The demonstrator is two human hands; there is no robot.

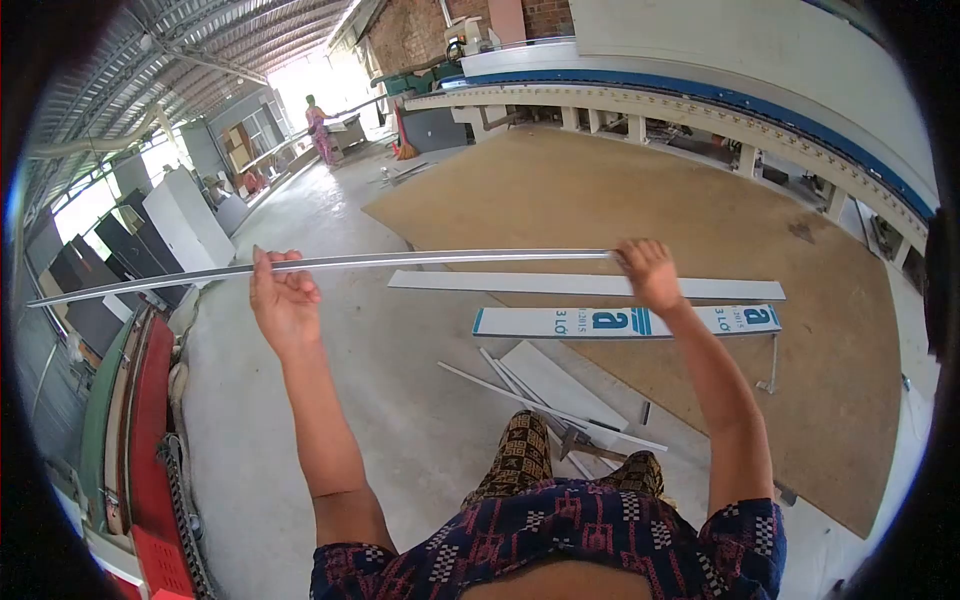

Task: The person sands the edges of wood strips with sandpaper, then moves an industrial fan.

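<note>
A long, thin silvery strip (450, 258), which looks like a metal profile, stretches nearly level across my view. My left hand (285, 305) grips it partway along, fingers around it, and its left end juts well beyond. At the right end my right hand (648, 272) is closed on the tip. Below the strip a plain white board strip (560, 284) lies on the brown sheet. Nearer to me is a white panel strip (540, 322) with blue lettering. Several thin white lengths (510, 385) and a white offcut (565, 385) lie by my legs.
The large brown sheet (800, 420) covers the floor at right. Behind it runs a long machine (640, 85) with a blue edge. Red and green rolls or panels (150, 420) line the left side. Another person (319, 130) stands far back by a bench.
</note>
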